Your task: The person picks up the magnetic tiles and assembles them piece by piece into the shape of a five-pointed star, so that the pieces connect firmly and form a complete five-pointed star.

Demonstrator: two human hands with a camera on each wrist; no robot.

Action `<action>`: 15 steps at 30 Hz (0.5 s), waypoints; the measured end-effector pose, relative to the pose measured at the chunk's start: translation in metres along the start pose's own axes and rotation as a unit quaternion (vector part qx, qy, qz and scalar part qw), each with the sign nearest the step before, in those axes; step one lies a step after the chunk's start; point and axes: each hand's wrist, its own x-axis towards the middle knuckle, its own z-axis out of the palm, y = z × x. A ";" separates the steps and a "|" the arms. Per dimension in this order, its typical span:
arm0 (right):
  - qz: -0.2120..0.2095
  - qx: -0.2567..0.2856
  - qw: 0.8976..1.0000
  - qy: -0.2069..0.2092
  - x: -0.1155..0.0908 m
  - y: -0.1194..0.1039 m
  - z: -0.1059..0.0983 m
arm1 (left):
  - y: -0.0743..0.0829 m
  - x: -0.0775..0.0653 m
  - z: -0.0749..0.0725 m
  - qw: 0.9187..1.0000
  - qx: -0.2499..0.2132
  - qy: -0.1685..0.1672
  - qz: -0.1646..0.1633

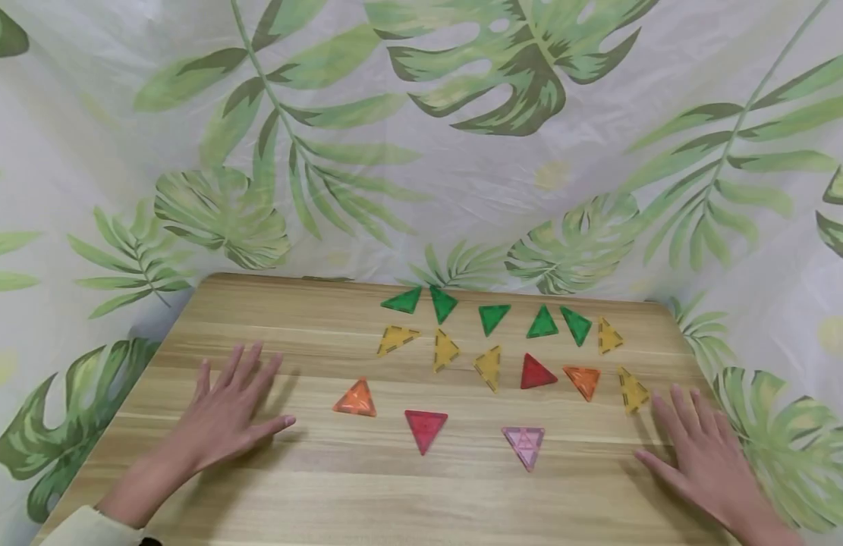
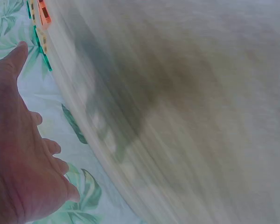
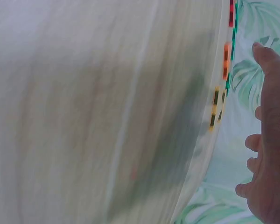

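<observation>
Head view: your left hand (image 1: 230, 417) was spread, empty. Left orange tile (image 1: 356, 400) lay near it on the table (image 1: 339, 500); seemed light, stiff, slickish, best pinched by edges. Rightmost yellow tile (image 1: 632, 390), likely similar, lay just beside your spread right hand (image 1: 708, 459).

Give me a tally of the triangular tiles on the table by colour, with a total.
Green tiles: 5
Yellow tiles: 5
Red tiles: 2, the nearer one slightly pinkish
Orange tiles: 2
Pale pink tile: 1
Total: 15
</observation>
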 end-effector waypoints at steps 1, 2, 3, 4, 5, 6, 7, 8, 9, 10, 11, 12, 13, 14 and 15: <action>-0.004 0.000 1.000 0.003 0.002 -0.002 0.000 | 0.002 0.002 0.000 1.000 -0.001 -0.002 0.003; -0.009 0.002 1.000 0.005 0.005 -0.005 0.001 | 0.003 0.005 0.000 1.000 -0.001 -0.003 0.008; -0.014 0.002 1.000 0.008 0.007 -0.007 0.001 | 0.005 0.007 0.000 1.000 -0.001 -0.004 0.012; -0.018 0.004 1.000 0.009 0.010 -0.010 0.001 | 0.007 0.009 0.000 1.000 -0.001 -0.005 0.017; -0.021 0.008 1.000 0.009 0.013 -0.013 0.000 | 0.008 0.011 0.000 1.000 -0.002 -0.008 0.022; -0.025 0.012 1.000 0.008 0.016 -0.017 -0.001 | 0.010 0.014 0.000 1.000 -0.003 -0.009 0.027; -0.029 0.016 0.999 0.010 0.020 -0.020 -0.001 | 0.012 0.016 0.001 0.999 -0.003 -0.010 0.032; -0.033 0.018 0.999 0.009 0.024 -0.024 -0.002 | 0.014 0.018 0.001 0.999 -0.003 -0.011 0.037; -0.038 0.019 0.999 0.010 0.027 -0.027 -0.002 | 0.017 0.020 0.001 0.999 -0.005 -0.014 0.040; -0.042 0.021 0.999 0.010 0.031 -0.031 -0.003 | 0.019 0.022 0.002 0.999 -0.007 -0.015 0.044; -0.047 0.023 0.999 0.010 0.035 -0.035 -0.003 | 0.021 0.025 0.003 0.999 -0.007 -0.015 0.048; -0.052 0.022 0.998 0.011 0.039 -0.039 -0.003 | 0.023 0.027 0.004 0.999 -0.007 -0.016 0.050; -0.058 0.021 0.998 0.013 0.043 -0.042 -0.003 | 0.025 0.029 0.005 0.998 -0.008 -0.016 0.053; -0.065 0.019 0.998 0.015 0.047 -0.046 -0.003 | 0.027 0.031 0.005 0.998 -0.007 -0.017 0.056; -0.070 0.020 0.997 0.017 0.051 -0.049 -0.003 | 0.029 0.034 0.006 0.998 -0.007 -0.018 0.059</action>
